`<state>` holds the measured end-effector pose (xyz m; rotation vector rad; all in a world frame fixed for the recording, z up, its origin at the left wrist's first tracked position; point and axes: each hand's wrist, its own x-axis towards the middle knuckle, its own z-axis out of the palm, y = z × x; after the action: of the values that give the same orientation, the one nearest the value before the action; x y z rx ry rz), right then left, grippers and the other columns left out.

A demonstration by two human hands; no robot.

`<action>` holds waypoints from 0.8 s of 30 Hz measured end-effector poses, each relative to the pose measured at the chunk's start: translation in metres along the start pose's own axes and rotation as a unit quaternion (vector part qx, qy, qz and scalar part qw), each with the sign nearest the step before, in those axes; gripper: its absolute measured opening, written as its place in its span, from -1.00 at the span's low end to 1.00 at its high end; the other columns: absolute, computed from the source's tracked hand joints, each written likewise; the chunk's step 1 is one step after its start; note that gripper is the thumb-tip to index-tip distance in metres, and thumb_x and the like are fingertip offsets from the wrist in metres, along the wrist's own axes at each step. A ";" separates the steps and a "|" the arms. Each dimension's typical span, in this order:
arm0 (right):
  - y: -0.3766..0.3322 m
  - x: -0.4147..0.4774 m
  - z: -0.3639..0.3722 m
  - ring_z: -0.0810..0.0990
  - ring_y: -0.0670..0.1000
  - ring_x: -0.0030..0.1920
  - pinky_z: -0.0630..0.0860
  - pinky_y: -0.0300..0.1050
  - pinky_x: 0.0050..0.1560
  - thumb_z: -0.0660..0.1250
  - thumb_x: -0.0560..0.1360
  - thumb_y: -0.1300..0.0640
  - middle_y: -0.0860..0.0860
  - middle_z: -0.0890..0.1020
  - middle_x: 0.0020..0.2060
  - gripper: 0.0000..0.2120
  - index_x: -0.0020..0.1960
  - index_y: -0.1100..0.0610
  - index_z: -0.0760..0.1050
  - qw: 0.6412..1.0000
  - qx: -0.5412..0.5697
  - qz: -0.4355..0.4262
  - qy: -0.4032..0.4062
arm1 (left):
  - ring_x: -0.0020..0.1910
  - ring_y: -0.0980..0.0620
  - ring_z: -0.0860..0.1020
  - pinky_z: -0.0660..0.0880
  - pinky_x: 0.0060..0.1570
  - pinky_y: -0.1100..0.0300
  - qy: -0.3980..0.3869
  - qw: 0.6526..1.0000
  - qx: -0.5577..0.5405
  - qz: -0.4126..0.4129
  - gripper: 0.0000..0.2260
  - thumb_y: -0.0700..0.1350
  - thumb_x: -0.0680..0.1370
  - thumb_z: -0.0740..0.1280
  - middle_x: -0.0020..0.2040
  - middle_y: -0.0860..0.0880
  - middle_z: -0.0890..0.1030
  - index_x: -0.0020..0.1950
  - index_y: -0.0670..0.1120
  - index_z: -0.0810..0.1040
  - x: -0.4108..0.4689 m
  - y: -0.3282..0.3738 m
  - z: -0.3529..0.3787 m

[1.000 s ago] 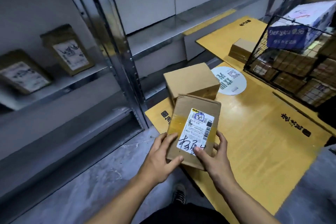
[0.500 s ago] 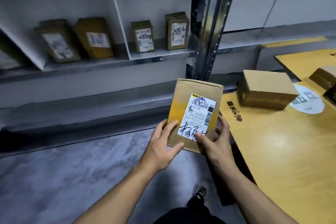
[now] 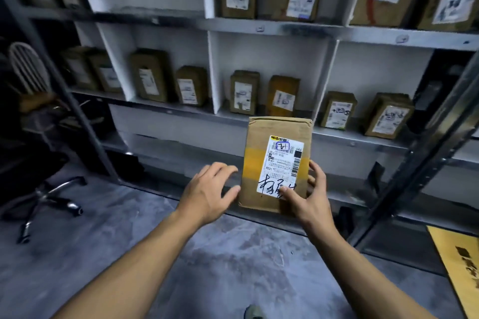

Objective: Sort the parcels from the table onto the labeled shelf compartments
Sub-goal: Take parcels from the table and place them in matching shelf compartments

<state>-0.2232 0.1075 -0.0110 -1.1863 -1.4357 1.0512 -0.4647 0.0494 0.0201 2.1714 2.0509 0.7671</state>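
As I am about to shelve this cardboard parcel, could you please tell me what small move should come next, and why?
Probably raise the cardboard parcel toward the shelf row above it: only the right hand grips it, the left hand lies open beside it, and its top just reaches that shelf's edge. The compartment tags are too blurred to pick one.

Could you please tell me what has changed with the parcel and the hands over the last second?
The person turned from the table to the shelf, carrying the parcel along, so it is now held up in front of the shelf. The left hand let go of its left edge and is open beside it. The right hand still grips the right edge, thumb on the label.
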 end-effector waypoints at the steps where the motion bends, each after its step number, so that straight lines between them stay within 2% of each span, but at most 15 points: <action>1: -0.008 0.008 0.013 0.44 -0.54 0.06 0.40 -0.54 -0.06 0.57 0.42 0.15 -0.39 0.46 0.10 -0.22 0.39 -0.31 0.18 1.000 0.003 -0.010 -0.016 | 0.14 -0.02 0.44 0.43 0.16 0.03 0.010 1.000 0.020 -0.001 -0.58 0.16 0.52 0.18 0.20 0.03 0.49 0.31 0.01 0.45 0.002 -0.010 -0.012; 3: -0.024 0.025 0.041 0.45 -0.53 0.05 0.43 -0.42 0.02 0.56 0.43 0.14 -0.37 0.46 0.10 -0.22 0.40 -0.29 0.16 0.999 0.006 -0.030 -0.042 | 0.16 -0.02 0.42 0.41 0.17 0.03 0.021 0.998 0.058 -0.012 -0.55 0.18 0.52 0.15 0.23 0.03 0.48 0.34 0.02 0.43 0.006 -0.031 -0.035; 4: -0.031 0.033 0.055 0.47 -0.50 0.06 0.47 -0.29 0.08 0.56 0.43 0.13 -0.38 0.45 0.10 -0.22 0.40 -0.31 0.16 0.998 0.007 -0.039 -0.052 | 0.17 -0.02 0.42 0.40 0.17 0.04 0.026 0.997 0.074 -0.018 -0.55 0.18 0.52 0.15 0.24 0.04 0.47 0.36 0.03 0.41 0.008 -0.043 -0.046; 6: -0.044 0.050 0.086 0.51 -0.34 0.13 0.54 -0.01 0.21 0.55 0.44 0.11 -0.39 0.45 0.12 -0.22 0.39 -0.35 0.15 0.996 0.014 -0.051 -0.070 | 0.18 -0.02 0.41 0.40 0.18 0.03 0.038 0.994 0.097 -0.027 -0.56 0.17 0.54 0.17 0.25 0.06 0.46 0.37 0.04 0.39 0.013 -0.069 -0.066; 8: -0.055 0.069 0.121 0.51 -0.24 0.19 0.54 0.15 0.27 0.55 0.44 0.10 -0.40 0.47 0.12 -0.22 0.37 -0.41 0.15 0.994 0.026 -0.064 -0.084 | 0.20 -0.01 0.40 0.39 0.20 0.02 0.045 0.991 0.119 -0.039 -0.57 0.17 0.55 0.19 0.26 0.06 0.45 0.39 0.06 0.36 0.021 -0.097 -0.086; 10: -0.068 0.090 0.157 0.50 -0.30 0.17 0.54 0.16 0.27 0.56 0.42 0.06 -0.46 0.46 0.09 -0.22 0.33 -0.48 0.15 0.992 0.036 -0.080 -0.090 | 0.24 -0.01 0.37 0.36 0.24 0.02 0.042 0.987 0.143 -0.055 -0.55 0.18 0.57 0.18 0.29 0.07 0.42 0.43 0.07 0.32 0.037 -0.128 -0.108; 13: -0.088 0.124 0.211 0.48 -0.33 0.18 0.53 0.16 0.28 0.56 0.42 0.03 -0.48 0.46 0.11 -0.20 0.41 -0.40 0.14 0.988 0.050 -0.113 -0.097 | 0.30 -0.02 0.34 0.34 0.27 0.01 0.033 0.979 0.187 -0.070 -0.51 0.21 0.58 0.16 0.35 0.06 0.38 0.47 0.08 0.25 0.069 -0.172 -0.143; 16: -0.111 0.157 0.262 0.47 -0.37 0.17 0.56 0.15 0.26 0.56 0.42 0.02 -0.62 0.43 0.06 -0.20 0.35 -0.48 0.13 0.985 0.055 -0.136 -0.096 | 0.33 -0.02 0.32 0.33 0.29 0.02 0.031 0.973 0.215 -0.074 -0.49 0.22 0.58 0.15 0.37 0.07 0.35 0.49 0.09 0.22 0.097 -0.218 -0.176; 18: -0.133 0.185 0.290 0.51 -0.26 0.19 0.58 0.20 0.22 0.56 0.41 0.01 -0.59 0.46 0.06 -0.20 0.34 -0.51 0.13 0.982 0.064 -0.152 -0.087 | 0.33 -0.01 0.32 0.33 0.30 0.02 0.043 0.970 0.229 -0.072 -0.49 0.22 0.58 0.15 0.37 0.07 0.36 0.49 0.09 0.22 0.120 -0.246 -0.200; 20: -0.159 0.213 0.315 0.53 -0.17 0.25 0.55 0.19 0.26 0.57 0.40 -0.01 -0.50 0.49 0.11 -0.21 0.38 -0.45 0.17 0.977 0.080 -0.180 -0.078 | 0.31 -0.01 0.34 0.35 0.28 0.02 0.069 0.968 0.229 -0.069 -0.51 0.22 0.58 0.15 0.35 0.07 0.38 0.48 0.09 0.24 0.142 -0.272 -0.222; 24: -0.199 0.256 0.362 0.56 -0.18 0.24 0.53 0.14 0.29 0.56 0.39 0.00 -0.41 0.51 0.17 -0.24 0.39 -0.38 0.20 0.971 0.098 -0.209 -0.066 | 0.28 -0.03 0.36 0.36 0.23 0.00 0.096 0.968 0.220 -0.073 -0.52 0.21 0.57 0.16 0.33 0.06 0.40 0.46 0.08 0.27 0.169 -0.319 -0.247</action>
<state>-0.6275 0.3152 0.1601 -0.6432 -1.5575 0.9585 -0.8555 0.1746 0.1702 2.1781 2.6662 0.5659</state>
